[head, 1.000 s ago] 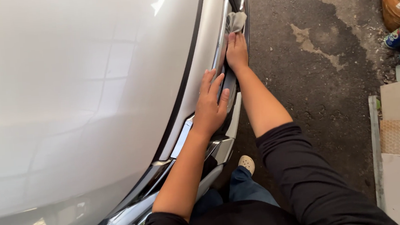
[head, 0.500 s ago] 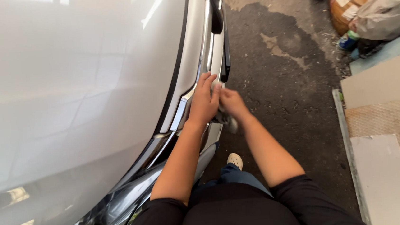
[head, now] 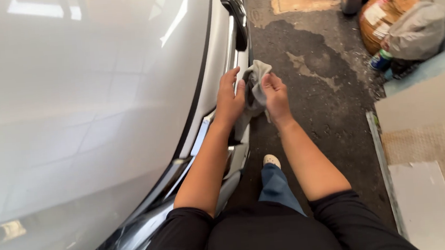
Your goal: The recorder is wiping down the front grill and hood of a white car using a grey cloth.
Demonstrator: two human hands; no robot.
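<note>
Both hands have lifted off the shiny white car (head: 83, 109); left hand (head: 229, 99) and right hand (head: 274, 95) are gripping a soft, crumpled grey cloth (head: 254, 88) beside its front edge.

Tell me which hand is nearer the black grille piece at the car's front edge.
Left. The left hand is against the car's chrome trim, just below the black grille piece. The right hand is out over the pavement, holding the grey cloth.
</note>
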